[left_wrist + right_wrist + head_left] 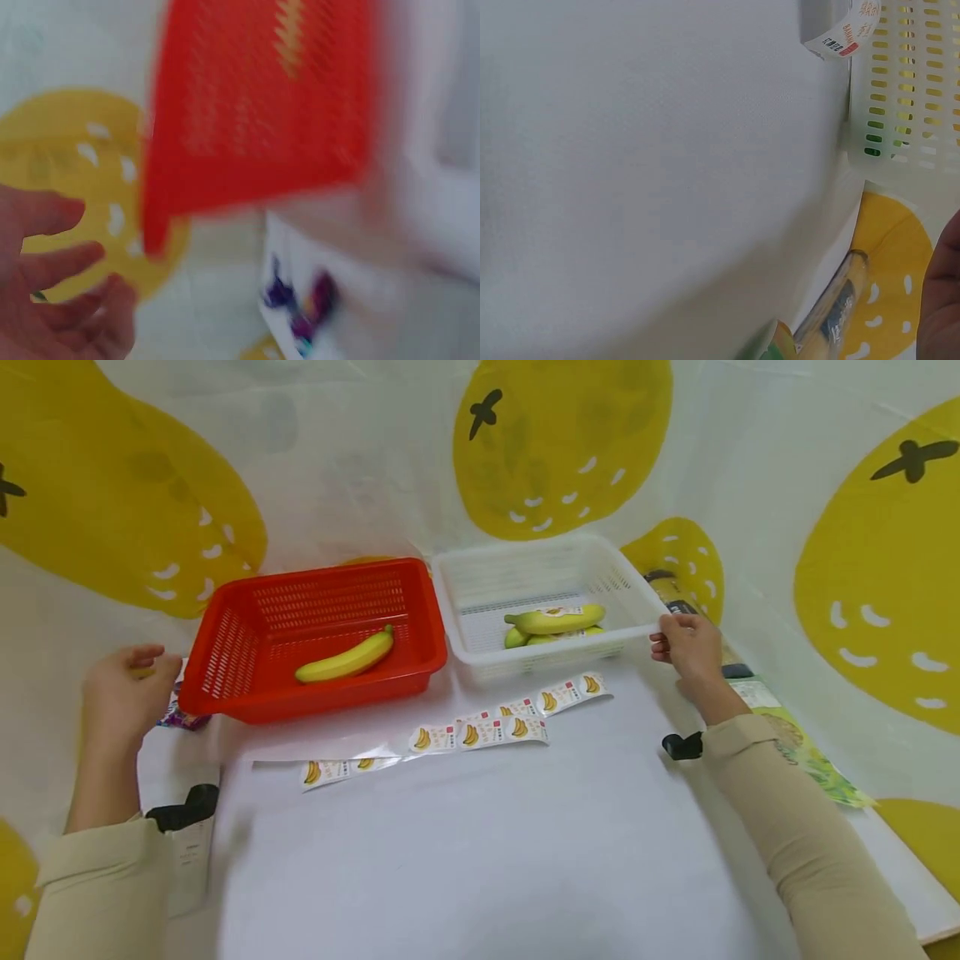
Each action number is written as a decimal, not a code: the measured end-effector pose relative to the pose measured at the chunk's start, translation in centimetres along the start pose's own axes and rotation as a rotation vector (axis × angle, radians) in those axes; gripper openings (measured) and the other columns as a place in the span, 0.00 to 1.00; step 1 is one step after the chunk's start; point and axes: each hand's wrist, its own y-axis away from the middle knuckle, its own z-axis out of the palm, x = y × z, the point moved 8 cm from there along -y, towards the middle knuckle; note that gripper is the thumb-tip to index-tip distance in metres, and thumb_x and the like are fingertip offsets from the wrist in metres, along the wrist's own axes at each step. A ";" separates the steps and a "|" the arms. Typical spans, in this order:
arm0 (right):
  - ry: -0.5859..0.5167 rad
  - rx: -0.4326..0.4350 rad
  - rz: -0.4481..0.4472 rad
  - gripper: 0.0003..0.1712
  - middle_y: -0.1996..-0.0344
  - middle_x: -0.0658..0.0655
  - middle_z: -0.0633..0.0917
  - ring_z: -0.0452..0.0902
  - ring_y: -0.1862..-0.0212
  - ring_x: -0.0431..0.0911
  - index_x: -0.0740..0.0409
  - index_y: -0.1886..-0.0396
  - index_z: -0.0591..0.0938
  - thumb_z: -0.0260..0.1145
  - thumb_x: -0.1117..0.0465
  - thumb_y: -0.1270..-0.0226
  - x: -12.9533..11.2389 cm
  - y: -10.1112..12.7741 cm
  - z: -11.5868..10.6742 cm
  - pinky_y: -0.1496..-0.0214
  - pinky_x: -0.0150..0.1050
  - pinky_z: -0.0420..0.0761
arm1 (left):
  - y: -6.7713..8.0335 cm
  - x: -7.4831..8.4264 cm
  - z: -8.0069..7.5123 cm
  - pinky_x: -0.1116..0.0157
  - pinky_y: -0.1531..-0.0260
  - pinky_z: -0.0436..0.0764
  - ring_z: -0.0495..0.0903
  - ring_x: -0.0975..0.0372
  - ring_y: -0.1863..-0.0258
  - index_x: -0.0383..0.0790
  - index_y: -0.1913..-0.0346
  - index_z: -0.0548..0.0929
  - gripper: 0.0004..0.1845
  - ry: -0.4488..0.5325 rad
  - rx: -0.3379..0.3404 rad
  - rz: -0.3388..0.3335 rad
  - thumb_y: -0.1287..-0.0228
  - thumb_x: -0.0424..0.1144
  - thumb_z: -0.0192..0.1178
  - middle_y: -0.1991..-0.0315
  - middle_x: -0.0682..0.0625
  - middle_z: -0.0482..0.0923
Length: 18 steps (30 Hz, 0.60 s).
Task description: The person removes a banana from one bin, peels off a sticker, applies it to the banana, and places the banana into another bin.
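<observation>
Labels: sticker strip (457, 735) printed with banana pictures lies on the table (480, 860) along the near side of both baskets; its small writing is not readable.
Red basket (315, 635): toward the table's far left; holds one yellow banana (347, 657).
White basket (543, 606): touching the red basket's right side; holds stickered bananas (553, 622), yellow on top, greener beneath.
Right hand (690, 647): grip curled on the white basket's near right corner rim.
Left hand (123, 689): just beside the red basket's left wall, fingers loosely bent, holding nothing.
Small packet (176, 714): purple-printed, at the red basket's near left corner.
</observation>
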 end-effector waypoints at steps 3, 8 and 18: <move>0.003 -0.001 0.008 0.32 0.69 0.41 0.82 0.83 0.69 0.36 0.56 0.30 0.70 0.55 0.41 0.22 0.0 0.0 -0.2 0.62 0.26 0.85 | 0.2 -2.2 0.6 0.48 0.57 0.84 0.79 0.42 0.47 0.26 0.25 0.62 0.39 -0.039 -0.100 0.028 0.22 0.57 0.42 0.34 0.25 0.69; -0.014 -0.006 0.007 0.30 0.73 0.38 0.82 0.83 0.71 0.34 0.57 0.31 0.70 0.56 0.43 0.22 0.1 -0.2 -0.2 0.63 0.26 0.85 | 0.4 -3.7 2.6 0.62 0.57 0.86 0.85 0.72 0.71 0.25 0.26 0.62 0.42 0.076 -0.256 0.005 0.22 0.61 0.43 0.65 0.55 0.85; 0.002 -0.019 0.009 0.32 0.74 0.37 0.82 0.83 0.71 0.34 0.59 0.29 0.69 0.56 0.43 0.22 -0.3 0.0 0.0 0.64 0.26 0.85 | 1.0 -4.1 3.3 0.75 0.65 0.84 0.84 0.74 0.74 0.29 0.25 0.63 0.36 0.285 -0.218 -0.074 0.21 0.55 0.47 0.76 0.70 0.77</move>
